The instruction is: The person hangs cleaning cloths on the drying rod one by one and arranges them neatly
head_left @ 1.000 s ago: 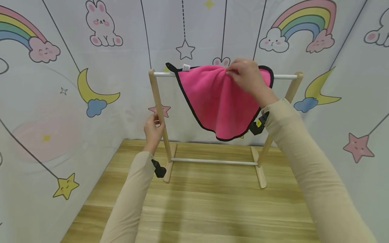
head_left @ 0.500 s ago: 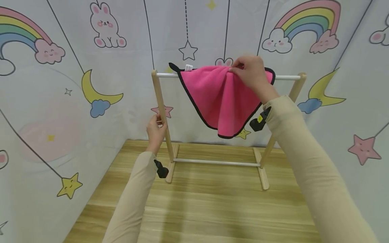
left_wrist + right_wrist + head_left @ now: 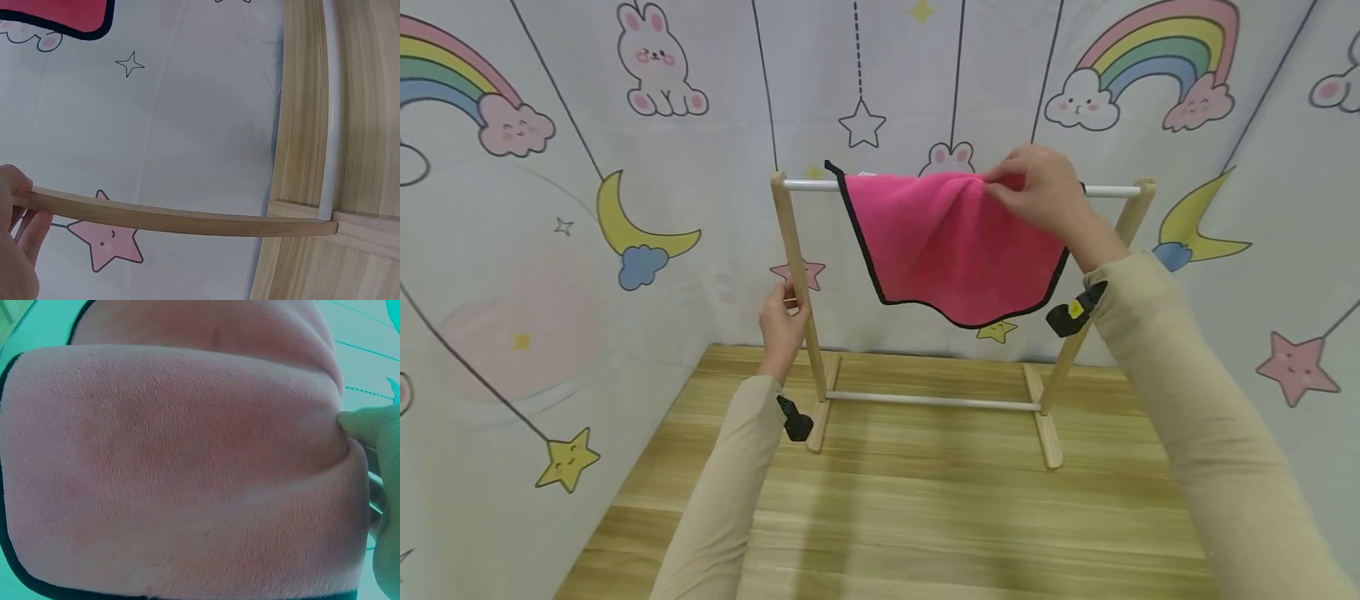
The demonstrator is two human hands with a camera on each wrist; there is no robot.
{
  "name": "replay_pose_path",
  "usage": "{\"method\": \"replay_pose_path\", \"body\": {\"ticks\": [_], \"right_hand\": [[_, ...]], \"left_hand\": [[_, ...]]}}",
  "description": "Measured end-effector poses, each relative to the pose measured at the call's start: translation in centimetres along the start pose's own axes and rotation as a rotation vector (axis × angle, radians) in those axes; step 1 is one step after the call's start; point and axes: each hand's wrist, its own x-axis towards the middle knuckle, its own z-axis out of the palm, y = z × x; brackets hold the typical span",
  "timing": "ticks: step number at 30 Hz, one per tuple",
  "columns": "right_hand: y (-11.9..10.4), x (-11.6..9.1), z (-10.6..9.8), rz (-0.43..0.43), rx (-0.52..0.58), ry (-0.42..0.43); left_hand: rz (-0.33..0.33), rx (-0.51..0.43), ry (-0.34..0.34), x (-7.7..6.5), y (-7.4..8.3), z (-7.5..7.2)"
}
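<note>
The pink cloth (image 3: 917, 242) is draped lengthwise along the white upper rail (image 3: 811, 185), below the right hand (image 3: 1045, 190), by whose fingers its top is pinched. The left wooden post (image 3: 792, 242) is gripped by the farther left hand (image 3: 782, 332).

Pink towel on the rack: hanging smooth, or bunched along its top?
Partly bunched: the pink towel hangs broad, but creases spread from where the right hand pinches its upper edge, and its black hem waves below.
</note>
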Motion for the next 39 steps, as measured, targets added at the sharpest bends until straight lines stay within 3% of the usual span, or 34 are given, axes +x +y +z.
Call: {"method": "replay_pose_path", "body": {"ticks": [6, 15, 21, 25, 28, 31, 35, 39], "right_hand": [[0.8, -0.8, -0.3, 0.057, -0.002, -0.019], [0.6, -0.8, 0.1, -0.003, 0.011, 0.044], [0.5, 0.4, -0.1, -0.032, 0.004, 0.072], [0.6, 1.2, -0.3, 0.037, 0.012, 0.056], [0.9, 1.1, -0.3, 0.14, 0.075, 0.036], [1.4, 0.8, -0.3, 0.184, 0.114, 0.051], [1.8, 0.3, -0.4, 0.139, 0.073, 0.078], [1.9, -0.3, -0.8, 0.095, 0.051, 0.049]], "left_hand": [[-0.009, -0.001, -0.003, 0.0, 0.0, -0.1], [-0.003, -0.002, 0.004, 0.2, -0.2, -0.1], [-0.007, 0.02, 0.027, 0.3, -0.2, -0.2], [-0.015, 0.014, 0.026, 0.3, -0.1, -0.2], [-0.024, -0.001, 0.005, 0.2, -0.1, 0.0], [-0.017, -0.014, 0.002, 0.1, -0.3, 0.1], [0.027, -0.031, 0.031, 0.1, -0.6, 0.3], [0.015, -0.009, 0.01, 0.0, -0.5, 0.2]]}}
